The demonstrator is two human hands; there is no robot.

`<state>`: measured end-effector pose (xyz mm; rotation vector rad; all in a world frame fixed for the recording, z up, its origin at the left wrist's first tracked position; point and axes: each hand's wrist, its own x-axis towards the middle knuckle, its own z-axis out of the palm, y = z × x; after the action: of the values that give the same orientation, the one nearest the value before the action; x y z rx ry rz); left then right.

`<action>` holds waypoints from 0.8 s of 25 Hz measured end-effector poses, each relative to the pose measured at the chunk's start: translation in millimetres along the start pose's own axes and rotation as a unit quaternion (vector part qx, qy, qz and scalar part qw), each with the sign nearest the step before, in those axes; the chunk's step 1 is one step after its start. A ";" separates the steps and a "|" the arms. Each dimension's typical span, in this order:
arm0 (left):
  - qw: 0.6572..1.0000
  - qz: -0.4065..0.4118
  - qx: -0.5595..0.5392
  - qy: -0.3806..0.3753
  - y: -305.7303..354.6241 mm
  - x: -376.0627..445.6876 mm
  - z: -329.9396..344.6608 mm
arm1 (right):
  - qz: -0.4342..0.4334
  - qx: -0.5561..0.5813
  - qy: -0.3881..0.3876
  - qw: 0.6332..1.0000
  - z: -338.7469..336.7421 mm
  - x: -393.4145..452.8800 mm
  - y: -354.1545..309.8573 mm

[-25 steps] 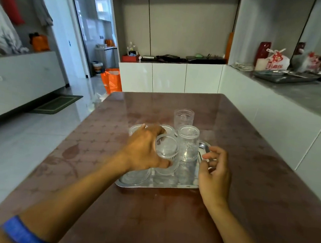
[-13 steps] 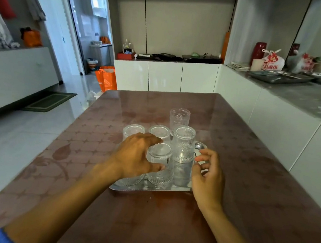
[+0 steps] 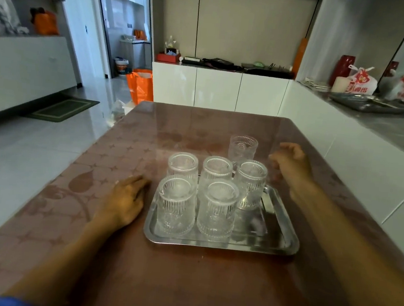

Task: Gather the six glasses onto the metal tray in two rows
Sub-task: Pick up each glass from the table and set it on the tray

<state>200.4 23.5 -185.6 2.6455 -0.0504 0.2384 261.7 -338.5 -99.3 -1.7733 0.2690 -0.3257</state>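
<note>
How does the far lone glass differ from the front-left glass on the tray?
The far lone glass stands on the table beyond the tray; the front-left glass stands inside it. The lone one stands apart, by the right hand; the front-left sits beside another glass. Both clear, ribbed.

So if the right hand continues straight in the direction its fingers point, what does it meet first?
Probably the lone glass standing on the table beyond the tray; the right hand points leftward at it, though depth is uncertain.
</note>
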 end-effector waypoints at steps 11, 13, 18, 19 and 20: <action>0.999 0.016 0.032 0.013 -13.7 8.0 6.0 | 0.006 -0.088 -0.233 0.969 56.4 80.4 35.5; 0.999 0.012 0.043 0.014 -14.0 9.6 5.3 | 0.013 -0.080 -0.222 0.972 61.0 81.2 36.6; 0.999 -0.005 0.042 0.013 -13.7 10.2 1.9 | -0.020 -0.006 -0.104 0.994 35.5 66.4 20.9; 0.999 -0.006 0.041 0.009 -12.1 9.0 -0.3 | -0.051 -0.024 -0.103 0.993 17.7 60.7 12.1; 0.999 -0.002 0.037 0.006 -9.6 8.6 -2.1 | -0.085 -0.062 -0.113 0.988 -4.3 53.8 1.8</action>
<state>209.3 33.1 -186.6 2.7168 -0.0339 0.2609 310.3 -361.8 -96.1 -1.9429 -0.0256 -0.2294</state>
